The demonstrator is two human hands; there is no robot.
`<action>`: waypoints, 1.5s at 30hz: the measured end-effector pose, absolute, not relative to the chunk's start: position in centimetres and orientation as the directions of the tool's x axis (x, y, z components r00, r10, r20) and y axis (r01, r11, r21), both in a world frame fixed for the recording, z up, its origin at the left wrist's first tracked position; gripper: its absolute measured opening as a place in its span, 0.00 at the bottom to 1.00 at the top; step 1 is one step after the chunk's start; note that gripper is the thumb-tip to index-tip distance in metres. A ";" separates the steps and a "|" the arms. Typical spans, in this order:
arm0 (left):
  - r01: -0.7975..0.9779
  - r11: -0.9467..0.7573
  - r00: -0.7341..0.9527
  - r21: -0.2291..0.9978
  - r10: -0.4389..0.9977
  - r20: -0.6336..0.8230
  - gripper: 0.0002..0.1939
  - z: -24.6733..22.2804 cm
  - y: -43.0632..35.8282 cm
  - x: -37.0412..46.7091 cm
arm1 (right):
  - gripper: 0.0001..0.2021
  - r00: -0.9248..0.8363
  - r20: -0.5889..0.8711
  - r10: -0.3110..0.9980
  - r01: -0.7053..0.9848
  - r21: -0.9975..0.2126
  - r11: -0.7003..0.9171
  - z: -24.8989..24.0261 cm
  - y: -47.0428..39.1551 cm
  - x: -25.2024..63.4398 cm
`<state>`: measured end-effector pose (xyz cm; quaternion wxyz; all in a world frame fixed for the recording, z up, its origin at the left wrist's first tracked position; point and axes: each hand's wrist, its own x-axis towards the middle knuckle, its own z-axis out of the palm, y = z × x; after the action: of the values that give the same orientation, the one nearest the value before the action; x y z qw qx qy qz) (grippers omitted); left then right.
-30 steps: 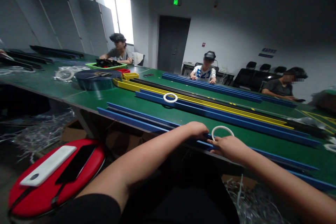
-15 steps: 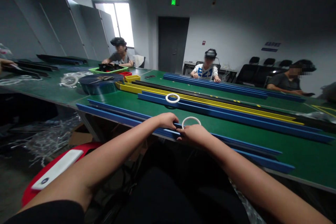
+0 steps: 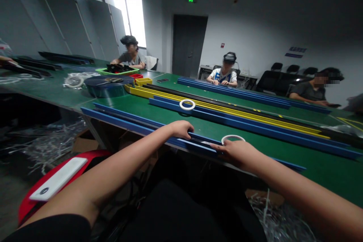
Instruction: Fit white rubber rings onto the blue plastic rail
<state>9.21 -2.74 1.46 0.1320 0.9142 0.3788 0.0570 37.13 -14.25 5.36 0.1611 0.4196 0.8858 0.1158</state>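
Observation:
A long blue U-shaped rail (image 3: 119,121) lies along the near table edge in the head view. My left hand (image 3: 182,129) is closed at its middle, fingers curled down over the far wall into the channel; the fingertips are partly hidden. To the right, my right hand (image 3: 236,152) grips a roll of white tape (image 3: 233,136), whose ring shows above the knuckles. From the right fingers a short pale strip (image 3: 206,143) reaches left above the rail's channel. A second roll of white tape (image 3: 187,104) rests on another blue rail (image 3: 241,120) farther back.
Yellow rails (image 3: 215,105) and more blue rails (image 3: 227,91) lie across the green table (image 3: 127,111). A large dark blue roll (image 3: 104,89), a green tray (image 3: 119,72) and small bins (image 3: 143,81) stand left. Co-workers sit opposite. A red stool (image 3: 93,155) holds a white device (image 3: 58,179).
My right hand has moved right along the rail with the tape roll, away from my left hand, and a pale strip now shows between them. My left hand stays nearly in place.

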 end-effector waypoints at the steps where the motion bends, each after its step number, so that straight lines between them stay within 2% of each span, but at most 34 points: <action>1: 0.680 -0.676 0.704 0.284 0.710 0.003 0.14 1.5 -2.8 9.2 | 0.26 -0.586 -0.193 0.787 0.719 0.326 0.614 5.1 -14.2 37.3; 5: 0.695 -0.669 0.695 0.262 0.719 -0.005 0.15 1.5 -2.8 9.3 | 0.25 -0.517 -0.219 0.827 0.780 0.278 0.561 4.3 -14.0 36.8; 11: 0.701 -0.665 0.690 0.258 0.724 -0.008 0.16 1.4 -2.8 9.3 | 0.23 -0.438 -0.246 0.864 0.821 0.281 0.497 4.2 -13.9 35.1; 16: 0.702 -0.663 0.689 0.258 0.725 -0.011 0.18 1.3 -2.7 9.2 | 0.22 -0.411 -0.193 0.891 0.843 0.291 0.452 3.6 -14.3 34.7; 25: 0.720 -0.677 0.691 0.149 0.720 -0.066 0.21 1.7 -2.9 9.9 | 0.20 -0.384 -0.198 0.902 0.869 0.254 0.426 3.8 -14.4 33.9; 31: 0.696 -0.713 0.718 0.086 0.692 -0.077 0.20 2.1 -3.9 13.9 | 0.19 -0.381 -0.183 0.906 0.874 0.247 0.418 3.7 -14.6 33.9; 35: 0.697 -0.707 0.717 0.118 0.690 -0.102 0.19 1.9 -4.4 16.2 | 0.20 -0.402 -0.195 0.894 0.868 0.228 0.440 4.1 -14.6 34.7; 40: 0.728 -0.670 0.684 0.142 0.724 -0.091 0.21 1.7 -4.2 16.2 | 0.25 -0.534 -0.220 0.817 0.795 0.198 0.573 5.9 -14.5 37.9; 43: 0.728 -0.669 0.685 0.153 0.721 -0.105 0.21 1.6 -4.0 16.0 | 0.24 -0.510 -0.219 0.832 0.809 0.206 0.550 7.4 -15.0 40.4; 45: 0.730 -0.663 0.681 0.163 0.724 -0.108 0.21 1.6 -4.0 16.1 | 0.23 -0.541 -0.217 0.812 0.801 0.163 0.577 8.2 -15.6 41.8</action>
<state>16.07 -4.01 1.62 0.0967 0.9118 0.3987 -0.0172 41.83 -15.56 8.24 0.1350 0.4595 0.8776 0.0220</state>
